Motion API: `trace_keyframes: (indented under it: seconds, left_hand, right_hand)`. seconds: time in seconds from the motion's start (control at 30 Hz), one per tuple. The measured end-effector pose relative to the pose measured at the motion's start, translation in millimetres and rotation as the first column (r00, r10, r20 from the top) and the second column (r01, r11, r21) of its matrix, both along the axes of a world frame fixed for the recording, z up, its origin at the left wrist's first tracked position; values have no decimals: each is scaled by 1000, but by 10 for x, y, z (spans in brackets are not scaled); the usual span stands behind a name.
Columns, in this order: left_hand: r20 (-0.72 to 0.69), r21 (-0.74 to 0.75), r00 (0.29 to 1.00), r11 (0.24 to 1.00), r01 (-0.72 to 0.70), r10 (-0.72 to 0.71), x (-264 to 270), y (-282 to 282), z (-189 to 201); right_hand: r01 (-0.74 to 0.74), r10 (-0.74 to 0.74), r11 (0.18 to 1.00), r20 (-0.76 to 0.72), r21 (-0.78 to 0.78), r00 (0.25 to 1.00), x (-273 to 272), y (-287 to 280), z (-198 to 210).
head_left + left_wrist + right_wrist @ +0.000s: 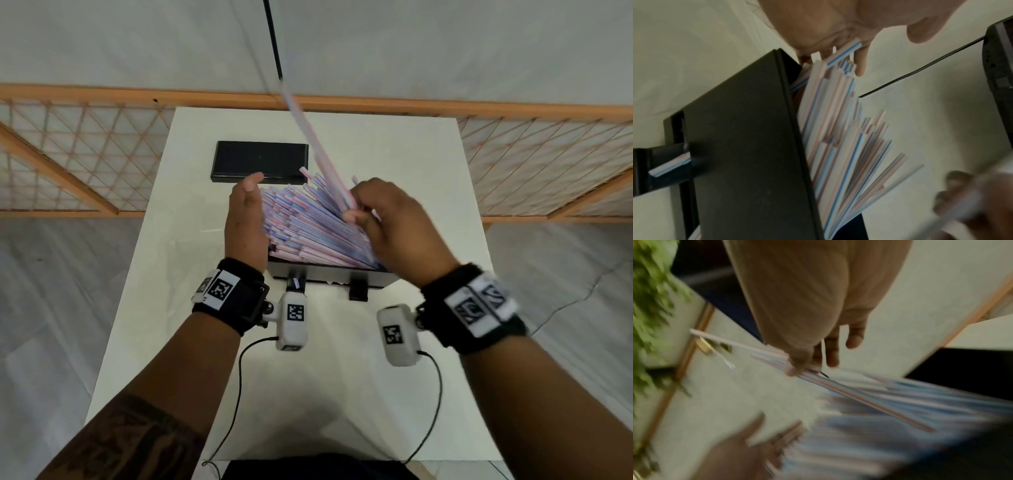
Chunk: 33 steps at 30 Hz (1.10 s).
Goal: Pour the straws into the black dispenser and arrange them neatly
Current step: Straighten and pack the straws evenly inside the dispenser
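While the flat left hand (247,219) steadies striped straws (308,233), the right hand (387,222) pinches several thin tubes.

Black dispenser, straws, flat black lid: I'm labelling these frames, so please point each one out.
black dispenser (748,146): left wrist view, its outer side wall.
straws (308,226): head view, middle of the pile.
flat black lid (260,161): head view, its top face.

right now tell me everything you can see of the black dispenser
The black dispenser is a matte, plastic-looking, open-topped box on the white table, in front of the person. Striped straws fill it, fanned unevenly past its far rim. Two short black brackets jut from its near face, the left one cradling a straw. The left hand lies flat along its left side against the straws; the right hand pinches a few straws above its right side.
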<state>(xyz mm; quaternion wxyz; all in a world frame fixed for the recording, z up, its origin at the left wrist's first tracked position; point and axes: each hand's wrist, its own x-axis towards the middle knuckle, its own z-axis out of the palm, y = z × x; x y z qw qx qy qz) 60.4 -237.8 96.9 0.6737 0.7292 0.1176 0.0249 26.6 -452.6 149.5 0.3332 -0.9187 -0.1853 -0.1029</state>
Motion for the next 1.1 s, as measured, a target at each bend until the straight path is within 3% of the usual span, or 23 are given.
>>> trace_keyframes:
  seconds: [0.13, 0.3, 0.47, 0.57, 0.63, 0.7, 0.8, 0.97, 1.1]
  left_hand:
    - [30, -62, 997, 995, -74, 76, -43, -9, 159]
    - [158, -62, 983, 994, -86, 95, -33, -6, 270]
    - [225, 315, 974, 947, -57, -16, -79, -120, 101]
    - [206, 415, 979, 906, -88, 1, -22, -132, -62]
    - [182, 408, 983, 909, -88, 13, 0, -128, -123]
    - [143, 390, 990, 918, -73, 18, 6, -143, -121]
    - [55, 324, 998, 946, -31, 14, 21, -178, -67]
    - [-25, 131, 1000, 991, -6, 10, 70, -64, -181]
    - [-24, 115, 999, 993, 24, -22, 26, 9, -187]
  right_hand:
    - [69, -67, 996, 27, -55, 997, 44, 109, -569]
    - [98, -101, 982, -14, -159, 995, -14, 92, -813]
    - [299, -299, 954, -20, -35, 954, -194, -31, -703]
    - [418, -416, 900, -44, 127, 908, -165, -78, -621]
    - [374, -361, 925, -149, 71, 921, -78, -64, -631]
    - [216, -225, 974, -226, -66, 948, -23, 25, -667]
    - [33, -66, 989, -227, -147, 972, -12, 147, -771]
    - [38, -80, 977, -191, -210, 978, 42, 192, -818]
    - [105, -169, 941, -178, -321, 970, 63, 266, -806]
